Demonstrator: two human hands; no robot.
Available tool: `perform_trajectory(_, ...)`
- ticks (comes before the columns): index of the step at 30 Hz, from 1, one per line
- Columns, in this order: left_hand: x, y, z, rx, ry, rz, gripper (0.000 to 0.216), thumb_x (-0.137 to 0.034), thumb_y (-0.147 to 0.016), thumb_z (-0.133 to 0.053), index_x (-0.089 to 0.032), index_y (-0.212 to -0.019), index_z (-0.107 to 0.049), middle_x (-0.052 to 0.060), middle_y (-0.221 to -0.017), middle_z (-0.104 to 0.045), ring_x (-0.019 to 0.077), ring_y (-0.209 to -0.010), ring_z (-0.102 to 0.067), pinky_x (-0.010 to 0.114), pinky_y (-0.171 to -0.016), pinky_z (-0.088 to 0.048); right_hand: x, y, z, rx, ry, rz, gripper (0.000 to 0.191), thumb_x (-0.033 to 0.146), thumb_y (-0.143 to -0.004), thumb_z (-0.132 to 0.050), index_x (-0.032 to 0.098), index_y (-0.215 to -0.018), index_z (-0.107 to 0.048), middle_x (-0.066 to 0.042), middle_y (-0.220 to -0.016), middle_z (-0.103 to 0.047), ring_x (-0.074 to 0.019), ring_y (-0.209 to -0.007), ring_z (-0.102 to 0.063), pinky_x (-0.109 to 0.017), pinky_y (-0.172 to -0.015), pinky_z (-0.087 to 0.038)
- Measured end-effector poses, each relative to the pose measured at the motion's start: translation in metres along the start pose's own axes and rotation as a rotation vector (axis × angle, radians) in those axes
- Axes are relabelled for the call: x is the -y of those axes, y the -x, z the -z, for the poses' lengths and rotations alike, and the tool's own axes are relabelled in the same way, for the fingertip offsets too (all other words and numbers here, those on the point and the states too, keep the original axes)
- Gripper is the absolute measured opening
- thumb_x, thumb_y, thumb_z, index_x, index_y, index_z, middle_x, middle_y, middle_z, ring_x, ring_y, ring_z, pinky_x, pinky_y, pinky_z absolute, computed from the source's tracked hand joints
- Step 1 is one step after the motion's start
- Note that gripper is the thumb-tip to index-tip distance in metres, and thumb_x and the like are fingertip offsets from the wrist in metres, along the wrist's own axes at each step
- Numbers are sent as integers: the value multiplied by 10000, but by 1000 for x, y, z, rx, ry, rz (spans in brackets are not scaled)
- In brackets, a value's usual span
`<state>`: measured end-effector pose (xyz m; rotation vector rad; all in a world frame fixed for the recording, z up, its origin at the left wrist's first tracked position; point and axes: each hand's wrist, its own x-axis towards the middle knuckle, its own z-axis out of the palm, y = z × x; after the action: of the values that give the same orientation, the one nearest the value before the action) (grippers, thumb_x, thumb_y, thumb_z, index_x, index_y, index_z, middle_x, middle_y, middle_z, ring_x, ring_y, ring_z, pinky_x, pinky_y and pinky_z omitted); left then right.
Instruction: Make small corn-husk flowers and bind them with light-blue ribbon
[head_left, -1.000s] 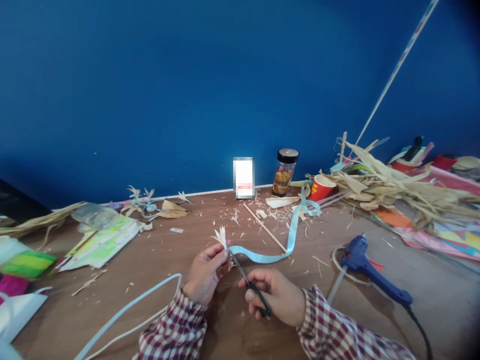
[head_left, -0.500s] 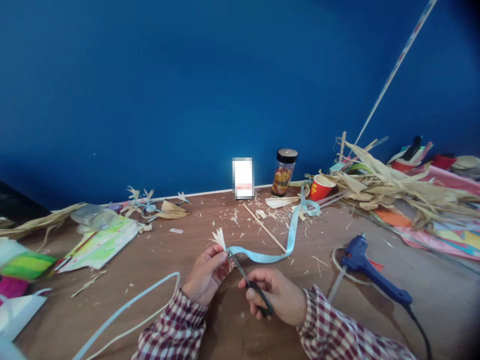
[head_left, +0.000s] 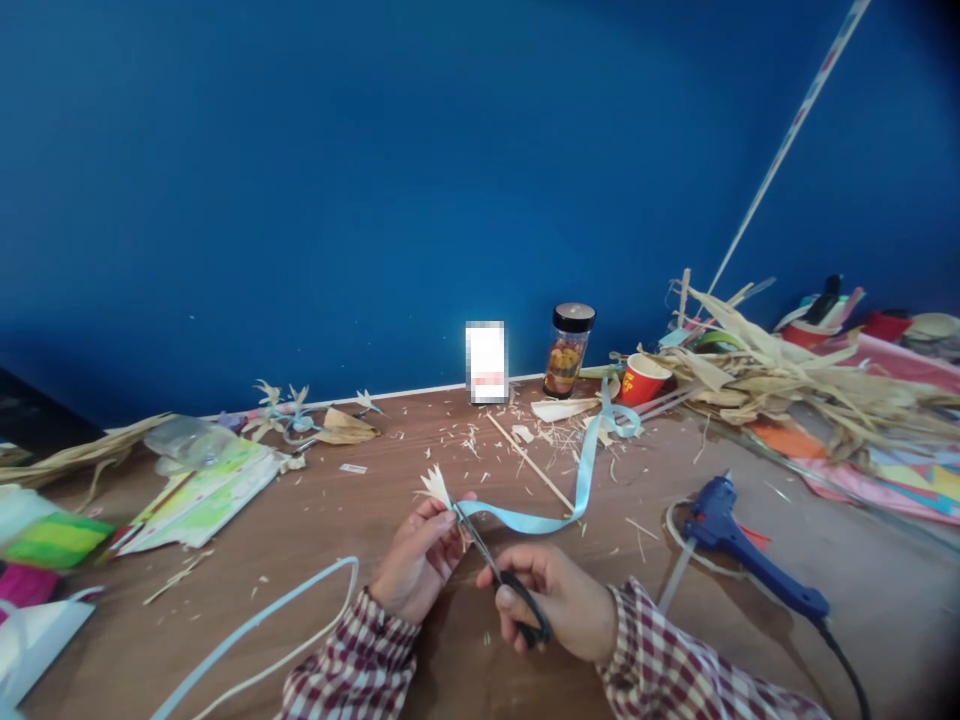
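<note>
My left hand (head_left: 415,562) pinches a small pale husk flower (head_left: 437,486) where a light blue ribbon (head_left: 570,492) joins it. The ribbon runs right and back toward a red paper cup (head_left: 642,379). My right hand (head_left: 561,600) grips black-handled scissors (head_left: 501,584), fingers through the loops. The blades point up-left and meet the ribbon right beside my left fingertips. Both hands hover just above the brown table (head_left: 360,530), near its front.
A blue glue gun (head_left: 739,549) with its cord lies right of my hands. Dry corn husks (head_left: 787,380) pile at the back right, by a black-lidded jar (head_left: 568,350). A thin stick (head_left: 529,461), husk scraps, coloured papers (head_left: 196,491) and a pale blue hoop (head_left: 247,630) lie around.
Both hands and the scissors stay nearly in place; the view has tipped slightly so everything sits a little lower. The scissor blades remain at the ribbon by the flower.
</note>
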<state>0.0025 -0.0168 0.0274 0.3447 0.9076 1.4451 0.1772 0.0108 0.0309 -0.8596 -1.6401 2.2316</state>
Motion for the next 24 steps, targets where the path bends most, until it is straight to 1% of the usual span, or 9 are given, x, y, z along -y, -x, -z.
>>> perform_trajectory(3,-1,1,0,12,-3,-16,136,-80,-712,-585,-133,-831,-546,78,-1101,-586,59,-592,-566,190,-555,-502,0,0,1,19,-19,6,474,502,-684,-582,119,-958,-526,-3,-588,-584,-56,-426,-512,-126,-356,-339)
perform_trajectory(5,-1,2,-1,29,7,-19,150,-76,-719,-570,-133,-857,-556,74,-1114,-581,53,-591,-565,179,-551,-499,0,0,2,39,-43,15,480,506,-684,-582,116,-958,-525,-4,-588,-585,-57,-424,-514,-129,-359,-346)
perform_trajectory(8,-2,3,-2,40,24,0,138,-78,-714,-569,-131,-841,-562,73,-1028,-622,48,-541,-555,173,-526,-494,2,1,2,64,-85,22,487,512,-686,-579,105,-950,-528,-8,-583,-585,-56,-419,-516,-131,-362,-360)
perform_trajectory(11,-2,2,-2,13,25,15,96,-81,-698,-586,-132,-774,-554,58,-872,-657,62,-527,-565,175,-513,-496,3,2,3,75,-124,35,492,517,-691,-573,97,-945,-534,-12,-576,-583,-53,-409,-511,-126,-354,-361)
perform_trajectory(15,0,1,0,24,23,17,86,-97,-696,-603,-141,-729,-538,2,-642,-618,70,-527,-571,178,-530,-500,3,1,3,66,-125,54,482,503,-702,-572,94,-954,-534,-15,-576,-583,-48,-405,-508,-115,-343,-352)
perform_trajectory(17,0,0,2,32,25,16,98,-103,-696,-610,-145,-724,-527,-15,-602,-594,60,-509,-559,175,-530,-498,2,1,3,65,-117,54,485,505,-703,-571,94,-958,-532,-15,-579,-583,-49,-407,-509,-114,-341,-350)
perform_trajectory(24,-2,-1,2,26,-25,8,143,-130,-688,-632,-151,-759,-509,-34,-587,-565,44,-480,-524,152,-482,-468,5,3,4,55,-103,20,507,526,-687,-574,105,-966,-525,-8,-583,-580,-59,-421,-511,-128,-349,-351)
